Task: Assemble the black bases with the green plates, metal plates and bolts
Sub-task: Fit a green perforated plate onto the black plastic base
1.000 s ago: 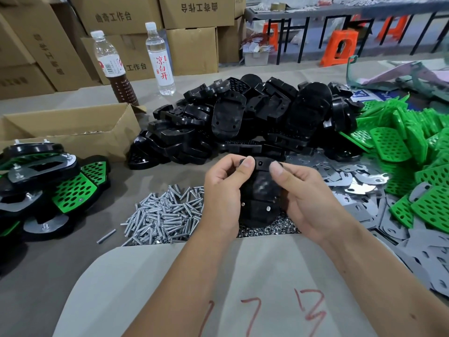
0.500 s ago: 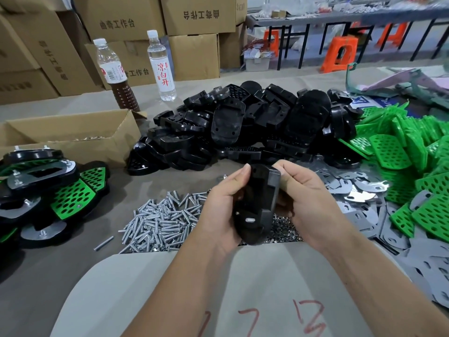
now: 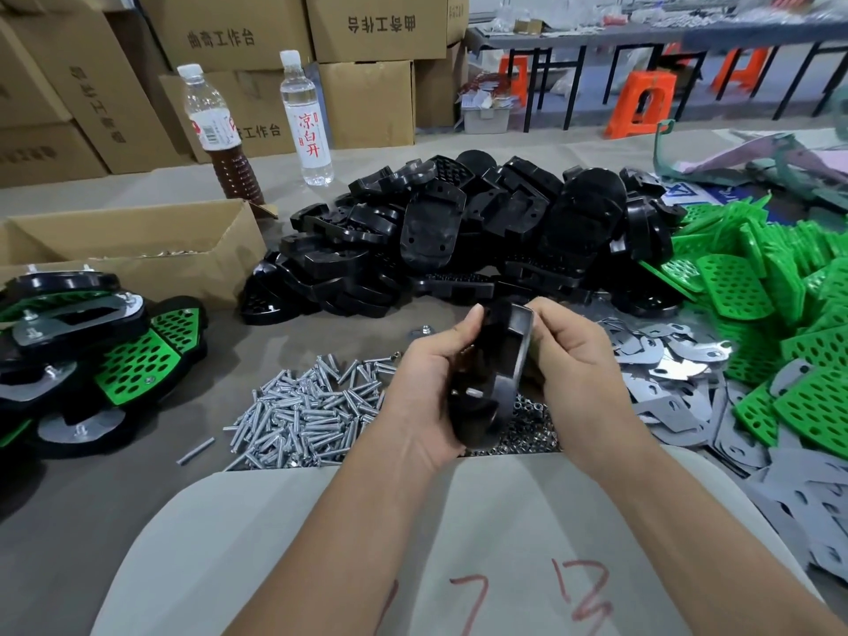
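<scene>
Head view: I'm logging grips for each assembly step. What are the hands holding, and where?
Both hold one black plastic base, turned on edge: the left hand grips its left side, the right hand its right rim.

Even, fairly bright indoor light, soft faint shadows under the parts, small glints on the bolts [image 3: 303,406], wide-angle bending towards 3 and 9 o'clock, motion blur across the far background at 1 o'clock.

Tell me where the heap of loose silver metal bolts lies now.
In the head view, the heap of silver metal bolts lies on the table left of centre, beside the left hand.
</scene>
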`<state>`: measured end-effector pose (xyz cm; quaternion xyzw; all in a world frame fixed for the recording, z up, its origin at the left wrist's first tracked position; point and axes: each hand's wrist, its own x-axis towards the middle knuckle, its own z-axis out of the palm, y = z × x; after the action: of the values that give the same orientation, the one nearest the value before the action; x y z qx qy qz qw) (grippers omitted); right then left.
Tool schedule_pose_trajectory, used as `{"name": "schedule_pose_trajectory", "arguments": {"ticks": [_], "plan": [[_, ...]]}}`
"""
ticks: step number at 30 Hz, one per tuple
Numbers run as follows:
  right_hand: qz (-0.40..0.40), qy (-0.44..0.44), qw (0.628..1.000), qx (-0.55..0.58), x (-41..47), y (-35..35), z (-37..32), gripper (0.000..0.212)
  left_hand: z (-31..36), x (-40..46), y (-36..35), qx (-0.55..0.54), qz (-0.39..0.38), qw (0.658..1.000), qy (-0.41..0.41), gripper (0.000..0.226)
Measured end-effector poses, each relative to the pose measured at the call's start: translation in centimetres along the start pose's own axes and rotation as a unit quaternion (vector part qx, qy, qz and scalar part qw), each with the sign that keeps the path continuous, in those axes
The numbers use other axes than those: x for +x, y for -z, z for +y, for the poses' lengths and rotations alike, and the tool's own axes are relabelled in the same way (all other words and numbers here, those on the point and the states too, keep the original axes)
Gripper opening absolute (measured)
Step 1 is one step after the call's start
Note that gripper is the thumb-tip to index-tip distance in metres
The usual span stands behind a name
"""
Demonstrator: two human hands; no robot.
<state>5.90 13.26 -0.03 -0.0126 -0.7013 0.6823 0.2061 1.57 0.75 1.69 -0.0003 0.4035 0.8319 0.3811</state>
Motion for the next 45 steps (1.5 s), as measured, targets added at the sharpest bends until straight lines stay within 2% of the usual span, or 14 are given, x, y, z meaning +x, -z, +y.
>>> {"name": "schedule_pose_trajectory", "arguments": {"ticks": [3, 6, 9, 11, 13, 15, 17, 25, 31, 45], "plan": [[0.007, -0.064, 0.997, 0.05, 0.2, 0.1, 0.1, 0.041, -0.3, 0.0, -0.2, 0.023, 0.002, 0.999, -0.044, 0.024], [0.037, -0.088, 0.994, 0.051, 0.3, 0.0, 0.2, 0.042, -1.1, 0.5, -0.1, 0.088, 0.038, 0.987, -0.128, 0.023], [0.073, -0.114, 0.988, 0.078, 0.3, 0.2, 0.4, 0.051, -1.6, 0.7, -0.4, 0.11, 0.078, 0.971, -0.196, 0.023], [0.036, -0.128, 0.986, 0.101, 0.4, 0.4, 0.4, 0.064, -1.7, 0.7, -0.4, 0.117, 0.108, 0.961, -0.227, 0.024], [-0.022, -0.118, 0.989, 0.083, 0.2, 0.2, 0.1, 0.088, -1.7, 0.8, -0.1, 0.135, 0.133, 0.948, -0.257, 0.019], [-0.01, -0.065, 0.998, -0.01, 0.3, 0.1, -0.2, 0.098, -1.6, 0.8, 0.0, 0.159, 0.143, 0.937, -0.278, 0.019], [0.016, -0.023, 0.998, -0.052, 0.2, 0.2, -0.2, 0.105, -1.6, 0.7, -0.2, 0.182, 0.138, 0.93, -0.289, 0.021], [0.031, 0.006, 0.997, -0.075, -0.3, 0.2, -0.8, 0.081, -1.9, 0.6, -0.1, 0.189, 0.136, 0.927, -0.296, 0.018], [0.004, 0.007, 0.994, -0.105, -0.2, 0.7, -1.0, 0.068, -1.7, 0.7, 0.0, 0.173, 0.133, 0.947, -0.236, 0.031], [-0.018, 0.015, 0.993, -0.115, -0.1, 1.1, 0.2, 0.066, -2.1, 0.9, -0.2, 0.189, 0.152, 0.933, -0.267, 0.034]]}}
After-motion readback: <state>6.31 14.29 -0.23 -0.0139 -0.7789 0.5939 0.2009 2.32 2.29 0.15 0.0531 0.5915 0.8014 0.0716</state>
